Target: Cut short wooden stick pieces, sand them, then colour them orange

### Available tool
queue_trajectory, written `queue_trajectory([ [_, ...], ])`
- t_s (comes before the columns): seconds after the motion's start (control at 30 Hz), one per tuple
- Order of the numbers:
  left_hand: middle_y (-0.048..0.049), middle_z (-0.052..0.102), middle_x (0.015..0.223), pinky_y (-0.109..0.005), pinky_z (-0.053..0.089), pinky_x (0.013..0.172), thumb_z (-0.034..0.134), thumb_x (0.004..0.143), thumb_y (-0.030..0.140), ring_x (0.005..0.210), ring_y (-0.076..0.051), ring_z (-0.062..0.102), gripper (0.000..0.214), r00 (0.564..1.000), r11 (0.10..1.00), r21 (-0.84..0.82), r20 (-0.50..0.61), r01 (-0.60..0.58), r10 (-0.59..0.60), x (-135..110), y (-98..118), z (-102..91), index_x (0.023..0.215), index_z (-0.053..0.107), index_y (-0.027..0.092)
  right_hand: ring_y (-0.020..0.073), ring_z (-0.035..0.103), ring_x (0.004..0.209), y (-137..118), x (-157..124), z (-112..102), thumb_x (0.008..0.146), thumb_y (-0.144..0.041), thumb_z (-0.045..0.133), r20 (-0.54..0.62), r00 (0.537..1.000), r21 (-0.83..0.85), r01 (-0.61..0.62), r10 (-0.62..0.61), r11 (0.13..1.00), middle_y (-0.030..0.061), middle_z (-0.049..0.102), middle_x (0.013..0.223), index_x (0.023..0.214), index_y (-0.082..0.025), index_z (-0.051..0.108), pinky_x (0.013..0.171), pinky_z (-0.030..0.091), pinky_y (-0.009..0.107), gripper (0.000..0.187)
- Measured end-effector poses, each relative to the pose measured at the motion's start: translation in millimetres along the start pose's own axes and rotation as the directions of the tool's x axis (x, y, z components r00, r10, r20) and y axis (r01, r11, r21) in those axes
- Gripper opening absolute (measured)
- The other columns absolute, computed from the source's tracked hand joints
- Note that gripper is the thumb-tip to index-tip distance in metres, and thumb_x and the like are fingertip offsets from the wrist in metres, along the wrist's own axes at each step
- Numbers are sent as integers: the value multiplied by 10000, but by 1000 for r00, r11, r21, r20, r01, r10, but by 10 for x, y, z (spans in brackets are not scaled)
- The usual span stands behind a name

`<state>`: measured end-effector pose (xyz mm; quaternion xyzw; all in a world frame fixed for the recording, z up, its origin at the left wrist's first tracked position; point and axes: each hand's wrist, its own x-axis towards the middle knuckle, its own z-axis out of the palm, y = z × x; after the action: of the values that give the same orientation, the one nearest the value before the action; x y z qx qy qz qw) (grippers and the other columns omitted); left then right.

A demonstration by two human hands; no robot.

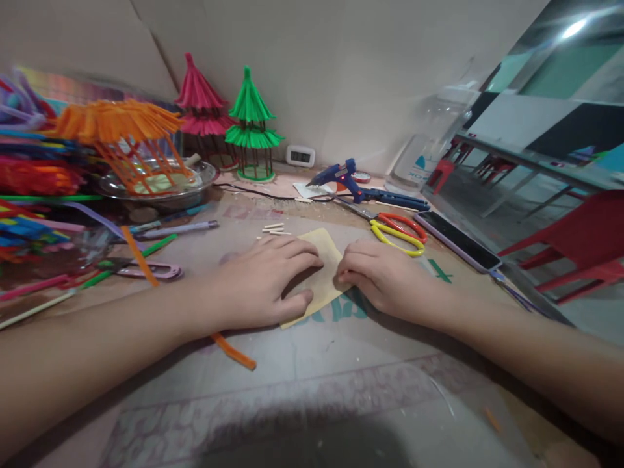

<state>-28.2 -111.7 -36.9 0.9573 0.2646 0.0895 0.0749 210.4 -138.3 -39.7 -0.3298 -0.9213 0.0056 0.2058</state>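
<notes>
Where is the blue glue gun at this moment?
Head view, right of centre: the glue gun lies behind the orange-and-yellow scissors, between the green pagoda model and the phone.

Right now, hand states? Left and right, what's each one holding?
Left hand: open, palm down, pinning the tan sheet flat.
Right hand: fingers curled at the sheet's right edge; whether it grips cannot be told.
</notes>
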Motion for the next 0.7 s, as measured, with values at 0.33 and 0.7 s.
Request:
queue_trajectory([
  [0.33,-113,603,1356,-495,390,1094,507,890,387,1251,-316,538,434,1000,1000,14,15,0,0,4,10,0,1254,628,183,163,571,746,-43,0,10,963,-104,510,-14,1000,76,3,-2,997,45,635,775,800,-147,626,693,416,265,205],
  [0.7,-126,605,1341,-506,394,1084,523,884,390,1240,-324,538,420,1000,1000,17,-2,-7,7,2,10,32,1219,637,164,178,579,751,-72,13,28,973,-119,496,-22,1000,56,24,-22,998,60,641,773,802,-152,624,698,436,278,217],
])
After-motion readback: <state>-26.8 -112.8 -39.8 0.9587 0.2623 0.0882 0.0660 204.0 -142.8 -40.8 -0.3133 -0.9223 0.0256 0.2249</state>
